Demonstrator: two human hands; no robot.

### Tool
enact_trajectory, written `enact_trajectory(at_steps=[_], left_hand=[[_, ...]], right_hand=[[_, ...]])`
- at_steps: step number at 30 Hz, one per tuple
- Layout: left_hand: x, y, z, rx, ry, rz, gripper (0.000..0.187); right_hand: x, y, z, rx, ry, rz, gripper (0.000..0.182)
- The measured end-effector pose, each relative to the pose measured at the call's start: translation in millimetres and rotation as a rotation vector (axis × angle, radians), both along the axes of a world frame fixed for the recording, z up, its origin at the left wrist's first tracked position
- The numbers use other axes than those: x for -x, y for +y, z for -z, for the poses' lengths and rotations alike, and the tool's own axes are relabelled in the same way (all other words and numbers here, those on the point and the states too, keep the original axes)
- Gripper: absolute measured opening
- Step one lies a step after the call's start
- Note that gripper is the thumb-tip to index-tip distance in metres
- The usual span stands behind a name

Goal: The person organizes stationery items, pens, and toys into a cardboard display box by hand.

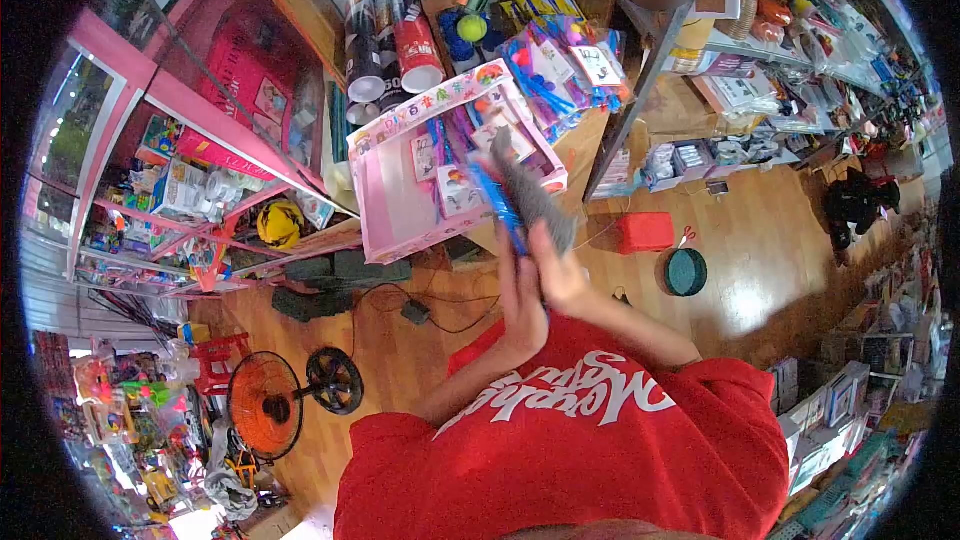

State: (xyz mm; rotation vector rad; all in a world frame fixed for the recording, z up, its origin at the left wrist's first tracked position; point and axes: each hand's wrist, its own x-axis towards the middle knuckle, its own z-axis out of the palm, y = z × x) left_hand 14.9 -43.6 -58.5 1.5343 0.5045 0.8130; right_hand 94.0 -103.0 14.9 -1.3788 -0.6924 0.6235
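Head view | left hand (pixel 524 312): fingers straight along blue packet (pixel 500 204), grip unclear | right hand (pixel 561 276): fingers pressed on grey cloth (pixel 541 208), blurred | pink tray (pixel 394 190) just beyond

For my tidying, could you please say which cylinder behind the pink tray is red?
The cylinder just left of the yellow-green ball; its neighbours look dark.

Your shirt (pixel 580 465): red, white script. Your held packet (pixel 497 202): blue. Your held item (pixel 540 208): grey. Eleven o'clock: box (pixel 388 195), pink, multicoloured printed rim. Eight o'clock: fan (pixel 252 405), orange.
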Motion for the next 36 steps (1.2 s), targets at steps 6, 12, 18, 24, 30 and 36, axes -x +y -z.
enact_trajectory(at_steps=[6,12,18,24,30,36], left_hand=[[-27,23,-67,0.006,-0.106,-0.126,0.048],[-55,16,-51,0.306,-0.220,0.064,0.042],[-73,55,-62,-0.052,-0.134,0.119,0.036],[-61,139,-51,-0.621,0.524,0.066,0.047],[-48,178,-28,-0.615,0.906,0.139,0.065],[-56,186,-13,-0.612,0.929,0.058,0.062]], right_hand=[[32,-24,39,-0.079,0.270,-0.025,0.038],[-18,-43,43,0.093,0.248,0.089,0.024],[-98,-63,13,0.118,-0.337,0.413,0.015],[-181,-28,-5,0.092,-0.533,0.432,0.018],[-231,16,7,0.084,-0.686,0.364,0.018],[-234,5,13,0.414,-0.723,0.417,0.027]])
